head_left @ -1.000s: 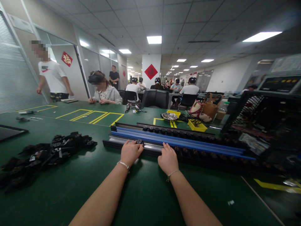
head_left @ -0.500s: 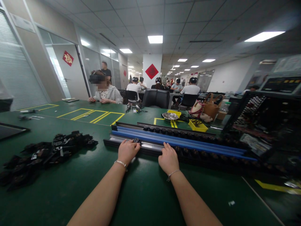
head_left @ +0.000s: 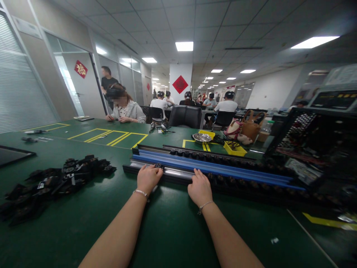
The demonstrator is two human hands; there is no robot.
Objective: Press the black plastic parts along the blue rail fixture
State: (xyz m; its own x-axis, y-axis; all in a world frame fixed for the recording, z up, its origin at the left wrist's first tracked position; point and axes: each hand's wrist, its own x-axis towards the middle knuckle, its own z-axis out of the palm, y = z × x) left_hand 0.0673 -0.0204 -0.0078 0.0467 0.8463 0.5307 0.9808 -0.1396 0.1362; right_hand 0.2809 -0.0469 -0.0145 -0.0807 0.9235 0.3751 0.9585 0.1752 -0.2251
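A long rail assembly (head_left: 178,158) with a blue strip along its middle and dark channels on both sides lies on the green table. My left hand (head_left: 148,178) is closed at the near channel, its fingertips on a small black part (head_left: 159,166) sitting in the channel. Farther right, my right hand (head_left: 200,187) is closed over the near edge, its fingers bent onto the silvery channel (head_left: 178,173); its thumb is hidden. Just right of it a row of black parts (head_left: 231,182) fills the channel. A pile of similar black parts (head_left: 69,175) lies to the left.
Beyond the rails stand a metal bowl (head_left: 202,138) and a yellow tray (head_left: 234,149). A dark open-fronted rack (head_left: 306,149) is at the right. Across the table sits a person (head_left: 125,108) with a headset; another person (head_left: 108,82) stands behind. A dark tray (head_left: 13,156) lies far left.
My left hand has slid a little left along the channel, and the small black part has shifted left with it. My right hand stays put. The standing person has moved left.
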